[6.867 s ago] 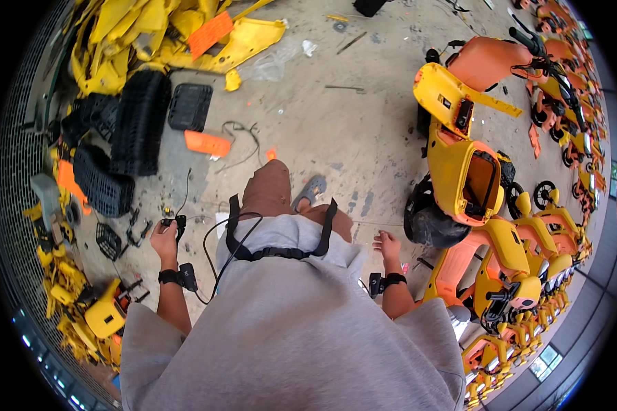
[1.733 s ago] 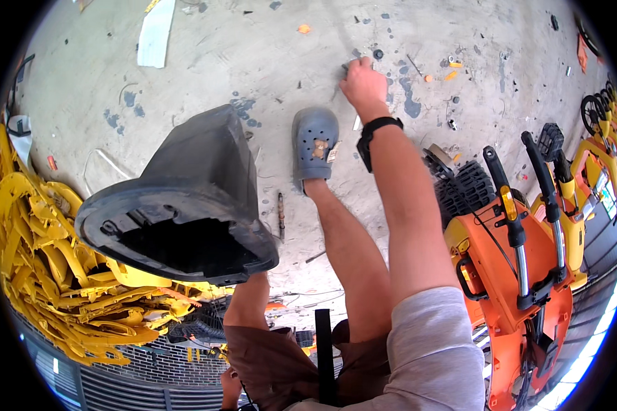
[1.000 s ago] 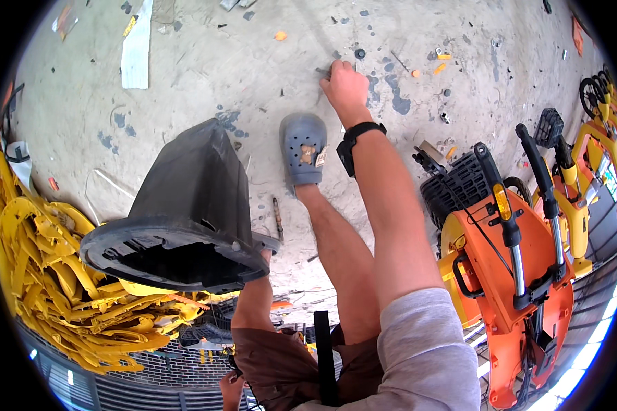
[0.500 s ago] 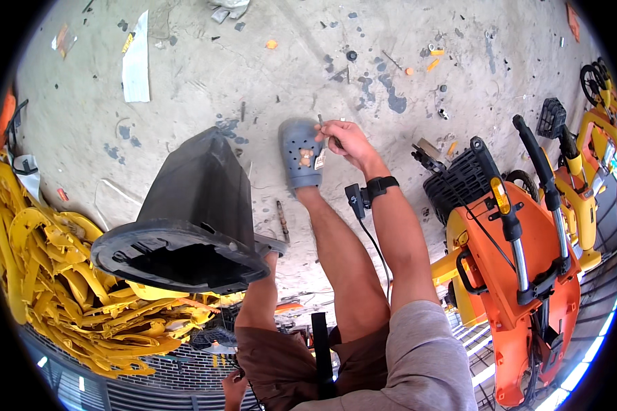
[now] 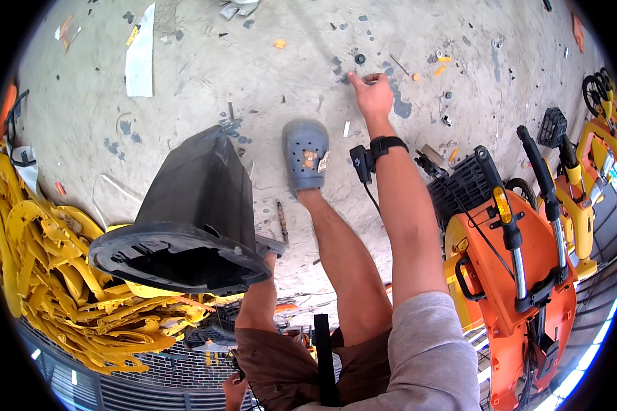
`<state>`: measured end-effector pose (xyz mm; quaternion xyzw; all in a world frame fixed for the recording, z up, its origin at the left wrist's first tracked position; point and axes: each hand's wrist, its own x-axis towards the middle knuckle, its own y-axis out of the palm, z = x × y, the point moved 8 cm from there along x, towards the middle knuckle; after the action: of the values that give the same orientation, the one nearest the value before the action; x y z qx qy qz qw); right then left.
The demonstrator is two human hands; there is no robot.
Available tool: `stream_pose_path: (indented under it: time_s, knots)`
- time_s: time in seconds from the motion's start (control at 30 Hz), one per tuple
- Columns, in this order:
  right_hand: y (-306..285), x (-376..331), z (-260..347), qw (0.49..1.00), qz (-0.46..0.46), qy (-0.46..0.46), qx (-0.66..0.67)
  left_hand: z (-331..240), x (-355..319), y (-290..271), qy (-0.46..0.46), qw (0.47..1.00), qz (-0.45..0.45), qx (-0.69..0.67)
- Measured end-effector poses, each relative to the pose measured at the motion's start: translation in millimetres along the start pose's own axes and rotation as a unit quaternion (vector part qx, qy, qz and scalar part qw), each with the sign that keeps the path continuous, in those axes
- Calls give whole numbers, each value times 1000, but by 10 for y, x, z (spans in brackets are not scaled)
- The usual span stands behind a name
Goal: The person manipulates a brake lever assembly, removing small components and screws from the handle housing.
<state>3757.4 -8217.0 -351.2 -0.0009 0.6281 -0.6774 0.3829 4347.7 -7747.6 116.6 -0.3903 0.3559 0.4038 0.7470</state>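
Observation:
My right hand (image 5: 374, 96) is stretched out low over the floor ahead of my right foot. Its fingers are bent together, and whatever may be between them is too small to make out. A black strap with a small box (image 5: 362, 164) sits on that wrist. My left hand (image 5: 234, 389) shows only in part at the lower edge, beside my brown shorts; its fingers are hard to see. A tall black bin (image 5: 192, 185), its wide rim toward me, stands left of my legs and hides part of my left foot. My right foot wears a grey clog (image 5: 305, 154).
Yellow plastic panels (image 5: 55, 274) are heaped on the left. Orange and yellow scooter-like machines (image 5: 521, 260) with black baskets stand on the right. The concrete floor (image 5: 206, 68) carries scattered screws, caps, orange bits, dark stains and a white strip (image 5: 140, 61).
My right hand has moved forward and right, from beside the clog to farther out over the floor. The thin dark piece seen in its fingers before no longer shows. A small white piece lies near the clog.

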Motion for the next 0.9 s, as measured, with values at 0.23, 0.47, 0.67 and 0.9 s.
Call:
stream_pose_path:
  time_s: [0.23,0.47,0.67,0.9]
  knots:
    - [282,174,-67,997,57,36,35,54,-40,121,30,999,-22,3]
    - [295,22,13,997,30,72,-7,804,74,236,14,997,71,-6]
    - [284,-65,82,999,13,27,-44,961,194,235,82,987,93,100]
    - [346,-104,169,991,17,-14,-134,313,-94,269,10,987,72,143]
